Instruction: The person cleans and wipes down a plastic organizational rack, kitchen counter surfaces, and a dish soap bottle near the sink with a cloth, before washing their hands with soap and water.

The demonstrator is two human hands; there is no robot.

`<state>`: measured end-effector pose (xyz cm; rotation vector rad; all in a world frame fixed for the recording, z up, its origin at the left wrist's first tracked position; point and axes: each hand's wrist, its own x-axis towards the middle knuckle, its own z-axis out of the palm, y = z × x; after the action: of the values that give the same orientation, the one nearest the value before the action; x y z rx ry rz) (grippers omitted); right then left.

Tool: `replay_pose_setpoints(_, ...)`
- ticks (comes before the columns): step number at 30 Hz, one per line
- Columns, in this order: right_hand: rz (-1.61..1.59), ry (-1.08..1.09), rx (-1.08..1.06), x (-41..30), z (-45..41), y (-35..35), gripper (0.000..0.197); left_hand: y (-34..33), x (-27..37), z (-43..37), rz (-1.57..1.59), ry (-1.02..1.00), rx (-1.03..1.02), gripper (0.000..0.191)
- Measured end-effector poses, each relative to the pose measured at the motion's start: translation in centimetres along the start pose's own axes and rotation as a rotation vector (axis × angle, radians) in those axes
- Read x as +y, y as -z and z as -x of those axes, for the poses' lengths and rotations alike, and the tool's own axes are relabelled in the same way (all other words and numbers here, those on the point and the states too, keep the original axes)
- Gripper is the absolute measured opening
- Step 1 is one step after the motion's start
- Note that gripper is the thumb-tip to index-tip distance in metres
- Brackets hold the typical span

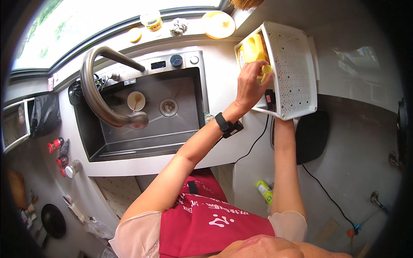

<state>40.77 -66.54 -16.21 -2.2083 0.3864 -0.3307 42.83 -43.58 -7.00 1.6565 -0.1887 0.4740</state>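
Observation:
My left hand (pixel 251 82) reaches into the side of a white perforated plastic rack (pixel 292 74), its fingers closed around a small yellow plastic piece (pixel 266 69) with a round top. Just beyond those fingers, inside the rack, is a yellow plastic jug (pixel 253 47) with a moulded handle. A black band (pixel 222 123) with a small black box circles my left wrist. My right forearm (pixel 285 145) passes beneath the rack's front edge, which hides my right hand. A black box (pixel 269 98) with a cable shows low in the rack's opening.
Left of the rack is a dark sink (pixel 148 132) with an arched faucet (pixel 87 80) over it and a white bowl (pixel 136 100) inside. The windowsill holds a tub (pixel 151 23), crumpled foil (pixel 178 26) and a yellowish bowl (pixel 218 25). Seasoning jars (pixel 73 168) stand at left.

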Motion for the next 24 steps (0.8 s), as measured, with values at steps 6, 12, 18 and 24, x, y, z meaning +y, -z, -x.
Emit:
replay_pose_setpoints(6,-0.041,0.002,-0.02,0.3,0.1,-0.4,0.042,1.5,-1.0,-1.0,0.16,-0.023,-0.187,0.032)
replay_pose_setpoints(12,-0.133,-0.011,-0.053,-0.2,0.3,-0.2,0.043,2.5,-0.7,-2.2,0.134,-0.06,-0.332,0.029)
replay_pose_setpoints(18,-0.295,-0.042,-0.11,-0.7,0.9,-0.5,0.044,2.7,-1.7,-1.6,0.043,-0.035,-0.356,0.03)
replay_pose_setpoints(24,-0.509,-0.056,-0.147,-0.5,1.8,-0.9,0.044,1.9,-2.7,-2.1,0.082,-0.081,-0.267,0.033)
